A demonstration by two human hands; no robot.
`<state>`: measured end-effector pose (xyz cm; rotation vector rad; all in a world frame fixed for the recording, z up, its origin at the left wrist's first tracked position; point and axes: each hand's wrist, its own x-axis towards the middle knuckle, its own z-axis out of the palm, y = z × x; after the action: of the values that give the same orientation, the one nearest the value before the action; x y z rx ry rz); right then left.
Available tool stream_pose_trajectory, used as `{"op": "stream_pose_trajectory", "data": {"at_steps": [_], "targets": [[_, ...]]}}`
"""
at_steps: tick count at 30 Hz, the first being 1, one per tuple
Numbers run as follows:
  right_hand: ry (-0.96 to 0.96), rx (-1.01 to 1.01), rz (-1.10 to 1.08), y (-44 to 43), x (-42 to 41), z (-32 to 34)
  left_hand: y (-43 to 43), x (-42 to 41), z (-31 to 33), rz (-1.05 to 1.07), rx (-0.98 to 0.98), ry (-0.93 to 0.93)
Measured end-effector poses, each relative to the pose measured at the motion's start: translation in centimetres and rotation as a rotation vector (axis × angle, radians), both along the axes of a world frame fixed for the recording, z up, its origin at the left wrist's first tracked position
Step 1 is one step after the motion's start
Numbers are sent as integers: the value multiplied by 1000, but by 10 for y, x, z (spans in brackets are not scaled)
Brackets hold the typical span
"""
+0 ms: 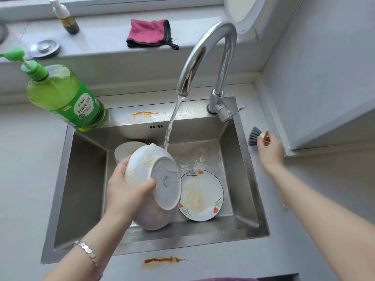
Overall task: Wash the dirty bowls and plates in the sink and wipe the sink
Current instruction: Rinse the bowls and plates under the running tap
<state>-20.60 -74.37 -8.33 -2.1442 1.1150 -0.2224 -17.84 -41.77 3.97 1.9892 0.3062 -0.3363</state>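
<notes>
One bowl point(154, 175), base seemingly toward camera.

This is a home kitchen. A stainless steel sink point(81, 179) is set into a pale grey counter point(24, 159), with a curved chrome tap point(205, 55) running water at its back rim. A green pump bottle of dish soap point(65, 98) stands at the sink's back left corner. Behind the sink, a ledge holds a pink cloth point(149, 33), a metal drain plug point(44, 47) and a small spray bottle point(65, 17). Inside the sink lie food-smeared dishes, among them a flower-patterned plate point(203, 195).
</notes>
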Motion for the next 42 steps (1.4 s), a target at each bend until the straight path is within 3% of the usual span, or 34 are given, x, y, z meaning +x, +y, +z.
{"op": "stream_pose_trajectory", "data": {"at_steps": [3, 6, 13, 16, 20, 23, 27, 34, 36, 38, 40, 42], "targets": [[128, -20, -22, -4, -1, -6, 2, 2, -3, 29, -10, 4], [26, -94, 47, 17, 1, 11, 4, 6, -8, 77, -43, 3], [-99, 203, 784, 170, 4, 60, -8, 20, -13, 168, -220, -3], [-151, 109, 925, 210, 7, 57, -12, 28, -10, 175, -275, -46], [-323, -134, 1114, 201, -7, 48, -11, 37, -8, 151, -328, -83], [-291, -224, 1107, 180, 3, 41, -5, 36, -9, 112, -364, -93], [-252, -122, 1009, 190, 32, 60, -6, 31, -14, 109, -412, -69], [-286, -169, 1254, 176, -9, 41, 6, 40, -17, 189, -437, -95], [-188, 70, 1043, 155, -19, 34, 7, 40, -18, 163, -464, -86], [-70, 509, 652, 142, -15, 41, 4, 39, -20, 108, -531, -37], [-110, 958, 366, 129, -8, 45, -4, 40, -22, 40, -599, 25], [-169, 1157, 238, 116, -1, 48, -12, 43, -26, -56, -605, 93]]}}
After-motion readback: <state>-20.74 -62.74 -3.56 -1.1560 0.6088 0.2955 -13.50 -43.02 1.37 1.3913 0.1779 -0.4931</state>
